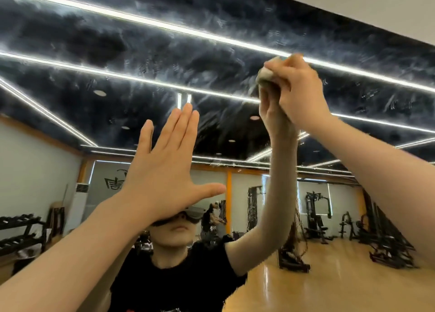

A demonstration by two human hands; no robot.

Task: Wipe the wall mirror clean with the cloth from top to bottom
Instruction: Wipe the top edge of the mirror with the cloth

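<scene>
While the left hand [162,177] lies flat, the right hand [299,88] presses the cloth [266,75] on the mirror [141,53].

Smeared glass, soft cloth, glossy reflected wood.

Glossy glass of the wall mirror [211,53], hazed with whitish streaks and swirls above and between both hands. Soft, matt, pale cloth [266,76], bunched in the right hand [299,88] against the glass. Below the right hand, reflected wood floor [341,276], polished and shiny. Under the flat left hand [162,177], reflected matt black fabric shirt [176,281].
</scene>
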